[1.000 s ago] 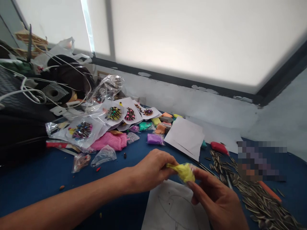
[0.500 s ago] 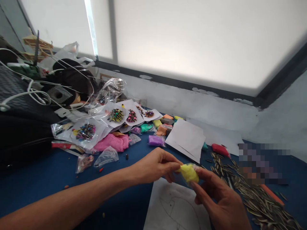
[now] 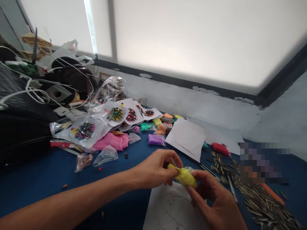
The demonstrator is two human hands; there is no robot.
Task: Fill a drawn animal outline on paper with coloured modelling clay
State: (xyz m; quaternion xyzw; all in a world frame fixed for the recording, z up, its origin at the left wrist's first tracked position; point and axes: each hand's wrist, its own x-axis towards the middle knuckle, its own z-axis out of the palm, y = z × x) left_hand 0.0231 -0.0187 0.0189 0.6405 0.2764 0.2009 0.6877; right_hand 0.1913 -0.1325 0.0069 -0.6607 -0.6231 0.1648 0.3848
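Note:
Between my two hands is a lump of yellow modelling clay [image 3: 185,176], partly wrapped in clear plastic. My left hand [image 3: 159,169] pinches a piece of the clay at its left end, where it stretches into a narrower strand. My right hand [image 3: 213,195] grips the wrapped end of the lump between thumb and fingers. Below the hands lies a white sheet of paper [image 3: 163,210] with a pencil outline drawn on it, partly covered by my right hand.
Sunflower seeds [image 3: 263,201] are heaped at the right beside a red clay packet [image 3: 220,149]. Blank white paper [image 3: 185,137] lies ahead, near a purple clay packet [image 3: 155,139]. Seed-decorated papers [image 3: 116,113], pink cloth-like material [image 3: 112,141] and a black bag [image 3: 21,127] fill the left.
My left hand has pulled part of the yellow clay out of its wrapper, so more clay shows on the left. Both hands have shifted slightly down.

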